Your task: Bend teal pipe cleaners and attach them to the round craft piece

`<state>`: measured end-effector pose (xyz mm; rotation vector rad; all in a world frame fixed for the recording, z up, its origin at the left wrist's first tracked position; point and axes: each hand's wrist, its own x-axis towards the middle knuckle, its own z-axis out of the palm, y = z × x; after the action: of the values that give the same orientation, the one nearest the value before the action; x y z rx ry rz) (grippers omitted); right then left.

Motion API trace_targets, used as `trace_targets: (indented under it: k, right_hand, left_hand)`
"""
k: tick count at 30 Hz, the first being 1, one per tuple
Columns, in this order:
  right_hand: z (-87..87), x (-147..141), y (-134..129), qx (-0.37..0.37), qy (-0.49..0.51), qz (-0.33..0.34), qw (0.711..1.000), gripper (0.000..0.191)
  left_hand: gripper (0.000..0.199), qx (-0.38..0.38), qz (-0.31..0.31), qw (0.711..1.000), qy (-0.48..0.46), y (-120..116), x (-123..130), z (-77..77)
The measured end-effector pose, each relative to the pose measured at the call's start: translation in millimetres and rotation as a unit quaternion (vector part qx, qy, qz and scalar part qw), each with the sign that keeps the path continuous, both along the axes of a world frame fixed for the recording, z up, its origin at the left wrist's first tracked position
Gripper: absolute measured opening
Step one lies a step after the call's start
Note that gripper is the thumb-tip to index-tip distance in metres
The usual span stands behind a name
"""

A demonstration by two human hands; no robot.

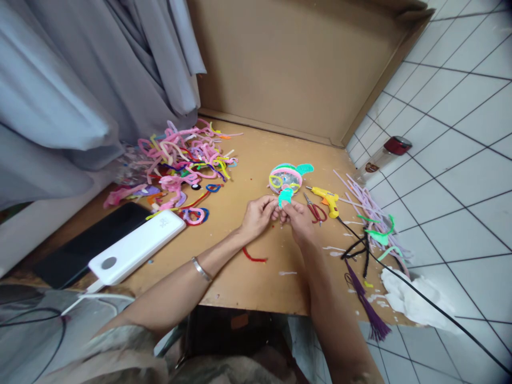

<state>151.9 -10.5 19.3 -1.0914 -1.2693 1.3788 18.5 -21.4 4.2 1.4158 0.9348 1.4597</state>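
Note:
My left hand (261,214) and my right hand (297,217) meet over the middle of the table, fingers pinched together. Between them is a bright turquoise pipe-cleaner piece (285,197), its upper part showing above my fingertips. Which fingers bear on it is partly hidden. Just beyond lies a round, clear ornament (285,180) with pink, yellow and green pipe-cleaner trim. Another turquoise piece (305,169) sticks out at its upper right. Red-handled pliers or scissors (317,212) lie beside my right hand, next to a yellow glue gun (326,200).
Tangled pipe cleaners (188,154) heap at the back left. A white power bank (136,248) lies against a black phone (92,242). Lilac pipe cleaners (366,205), a clear bottle (382,159), a purple tassel (366,304) and white tissue (418,298) are at right; a black cable crosses there.

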Motion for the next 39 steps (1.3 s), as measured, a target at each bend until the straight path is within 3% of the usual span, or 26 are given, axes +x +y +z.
trace_targets:
  k: [13, 23, 39]
  right_hand:
    - [-0.2, 1.3, 0.3, -0.001, 0.003, -0.002, 1.000, 0.042]
    - [3.8, 3.4, -0.4, 0.004, 0.015, -0.007, 1.000, 0.054]
    - [4.2, 3.1, -2.0, 0.025, -0.009, 0.004, 1.000, 0.046]
  left_hand:
    - [0.042, -0.027, -0.025, 0.999, -0.020, 1.8, -1.2, 0.6]
    - [0.033, -0.001, -0.006, 1.000, 0.016, 1.6, -2.5, -1.4]
    - [0.036, 0.016, 0.019, 0.999, 0.035, 1.1, -1.9, -1.2]
